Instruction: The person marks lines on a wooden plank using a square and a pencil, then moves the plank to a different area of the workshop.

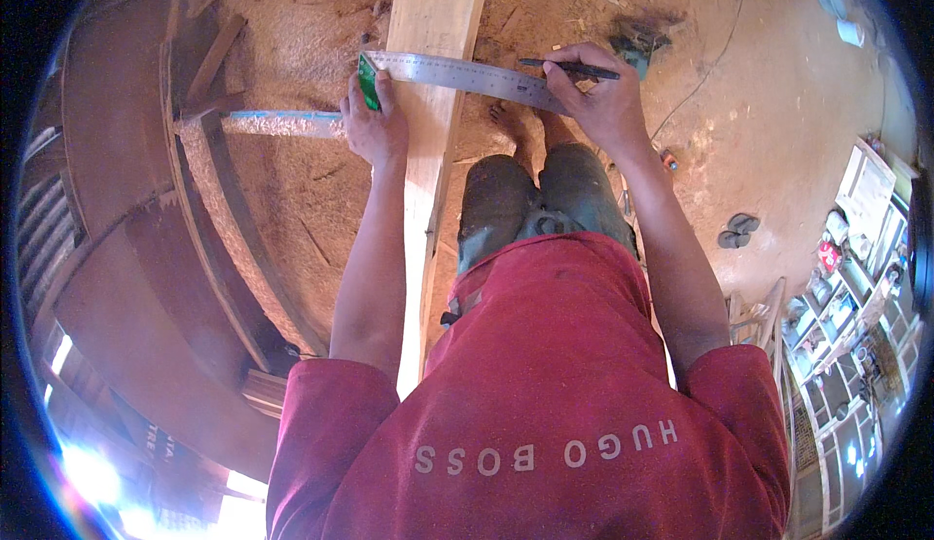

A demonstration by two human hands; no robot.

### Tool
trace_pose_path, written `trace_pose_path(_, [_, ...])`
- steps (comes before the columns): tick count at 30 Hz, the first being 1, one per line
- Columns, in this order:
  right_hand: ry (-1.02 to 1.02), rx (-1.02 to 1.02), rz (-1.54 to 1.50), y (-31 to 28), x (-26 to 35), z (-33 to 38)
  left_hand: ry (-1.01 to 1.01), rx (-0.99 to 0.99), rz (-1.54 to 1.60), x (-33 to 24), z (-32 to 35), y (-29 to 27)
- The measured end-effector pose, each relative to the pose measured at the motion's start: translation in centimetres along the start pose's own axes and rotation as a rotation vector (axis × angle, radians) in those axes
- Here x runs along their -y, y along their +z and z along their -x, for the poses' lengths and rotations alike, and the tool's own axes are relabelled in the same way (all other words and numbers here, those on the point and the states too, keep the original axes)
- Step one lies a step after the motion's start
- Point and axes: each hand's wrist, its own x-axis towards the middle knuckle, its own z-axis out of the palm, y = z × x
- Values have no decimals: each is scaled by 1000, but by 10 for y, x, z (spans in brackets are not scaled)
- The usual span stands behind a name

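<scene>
A try square lies across a long pale wooden board (436, 15), its silver ruled blade (457, 74) reaching past the board's right edge. My left hand (377, 124) grips the square's green stock (368, 83) at the board's left edge, thumb on top. Over the blade's right end is my right hand (601, 97), its fingers closed around a dark pen (574, 69). The pen points left, with its tip just above the blade and off the board. Whether my right fingers also touch the blade is hard to make out.
Left of the board stands a wooden frame with a crossbar (282, 124) and curved brown panels (126, 287). Wood shavings cover the brown floor (302, 15). A dark power tool (637, 39) and dark sandals (739, 231) lie to the right. Cluttered shelves (846, 345) stand far right.
</scene>
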Motion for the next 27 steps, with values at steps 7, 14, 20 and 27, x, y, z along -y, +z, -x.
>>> trace_pose_path(7, [31,-18,-28,0,-5,2,4,14,20,-3,0,-1])
trace_pose_path(14, [75,-8,-48,1,-5,0,16,-1,11,-2,-1,1])
trace_pose_path(20, [93,1,-78,9,-4,-3,28,-13,-2,-3,-1,-2])
trace_pose_path(27, [1,95,-120,32,-3,-17,17,-5,-7,-5,-1,0])
